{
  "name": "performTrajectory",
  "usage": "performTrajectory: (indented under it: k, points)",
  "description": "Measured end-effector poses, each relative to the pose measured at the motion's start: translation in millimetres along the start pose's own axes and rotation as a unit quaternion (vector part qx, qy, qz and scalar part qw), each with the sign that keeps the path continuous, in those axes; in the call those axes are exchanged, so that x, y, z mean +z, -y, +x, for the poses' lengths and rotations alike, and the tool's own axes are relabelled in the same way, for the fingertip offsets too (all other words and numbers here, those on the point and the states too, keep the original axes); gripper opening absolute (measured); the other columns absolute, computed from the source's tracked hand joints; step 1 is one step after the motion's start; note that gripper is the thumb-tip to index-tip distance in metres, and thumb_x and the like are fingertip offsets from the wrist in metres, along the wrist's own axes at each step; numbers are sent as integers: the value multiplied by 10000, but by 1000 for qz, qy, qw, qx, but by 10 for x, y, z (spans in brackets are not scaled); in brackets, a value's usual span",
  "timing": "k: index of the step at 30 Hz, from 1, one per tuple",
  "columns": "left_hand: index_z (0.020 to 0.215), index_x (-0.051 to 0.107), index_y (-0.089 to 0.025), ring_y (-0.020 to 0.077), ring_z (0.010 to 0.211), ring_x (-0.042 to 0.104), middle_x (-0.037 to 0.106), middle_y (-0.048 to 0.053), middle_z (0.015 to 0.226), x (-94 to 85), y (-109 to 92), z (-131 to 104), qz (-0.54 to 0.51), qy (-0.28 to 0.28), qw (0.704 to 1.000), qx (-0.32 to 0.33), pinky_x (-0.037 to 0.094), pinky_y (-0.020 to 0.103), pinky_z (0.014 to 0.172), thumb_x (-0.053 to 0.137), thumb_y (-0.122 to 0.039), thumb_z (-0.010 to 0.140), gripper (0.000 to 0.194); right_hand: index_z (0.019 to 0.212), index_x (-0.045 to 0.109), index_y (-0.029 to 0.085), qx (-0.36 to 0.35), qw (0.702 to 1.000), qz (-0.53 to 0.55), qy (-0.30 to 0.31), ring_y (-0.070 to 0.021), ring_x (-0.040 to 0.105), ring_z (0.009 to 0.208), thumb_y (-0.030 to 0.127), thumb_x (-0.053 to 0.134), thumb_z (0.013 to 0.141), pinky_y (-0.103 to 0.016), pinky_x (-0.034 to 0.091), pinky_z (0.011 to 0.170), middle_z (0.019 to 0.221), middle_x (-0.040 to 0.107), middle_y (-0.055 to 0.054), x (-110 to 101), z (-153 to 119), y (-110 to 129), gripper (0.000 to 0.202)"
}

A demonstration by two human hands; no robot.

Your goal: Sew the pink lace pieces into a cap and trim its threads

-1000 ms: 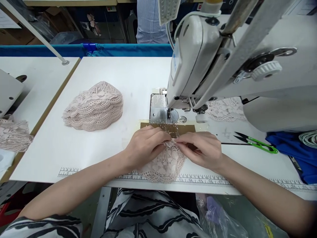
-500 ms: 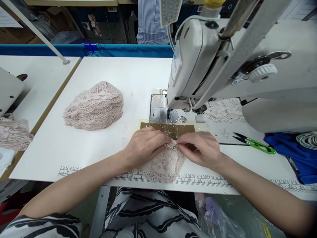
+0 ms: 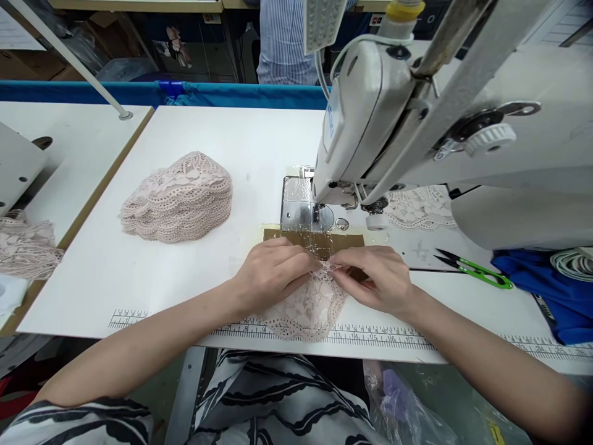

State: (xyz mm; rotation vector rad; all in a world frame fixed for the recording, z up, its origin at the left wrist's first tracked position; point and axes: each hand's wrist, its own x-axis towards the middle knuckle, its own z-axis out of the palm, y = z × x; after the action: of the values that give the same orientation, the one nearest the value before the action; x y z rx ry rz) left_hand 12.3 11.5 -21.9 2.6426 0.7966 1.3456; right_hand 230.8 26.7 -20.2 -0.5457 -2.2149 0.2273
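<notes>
A pale pink lace piece (image 3: 306, 309) lies on the white table in front of the sewing machine (image 3: 365, 117), its scalloped edge over the printed ruler. My left hand (image 3: 277, 270) pinches its upper edge from the left. From the right, my right hand (image 3: 375, 276) pinches the same edge, the fingertips of both hands close together. Just beyond the fingers is a brown strip (image 3: 301, 238) taped to the table. The needle and presser foot (image 3: 317, 212) stand past it, apart from the lace. My fingers partly cover the pinched edge.
A stack of lace pieces (image 3: 180, 198) lies on the left. Right of the needle is another lace piece (image 3: 419, 207). Green-handled thread snips (image 3: 477, 267) and a blue cloth (image 3: 532, 290) lie at the right. A person in a striped garment (image 3: 285, 43) is beyond the table.
Both hands keep their pinch on the lace, almost unmoved. The view has shifted very slightly.
</notes>
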Motion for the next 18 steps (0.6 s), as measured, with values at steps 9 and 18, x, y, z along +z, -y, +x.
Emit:
performTrajectory:
  k: [9,18]
  points:
    - [935,599,-160,92,693,708,767,5,820,-5,-4,16,0,2,1000,-1,552,219,608,612,-112,949,51,1038,593,189,1,1000,7,10,-99,663,559,94,640,912,-187,539,526,714,717,29,-2,3,8,165]
    - [931,608,-171,104,719,675,728,13,833,-30,9,37,39,1,999,13,545,234,628,614,-146,948,31,1023,595,194,1,1000,-1,18,-92,629,534,117,613,942,-203,503,502,682,695,38,-2,-6,12,114]
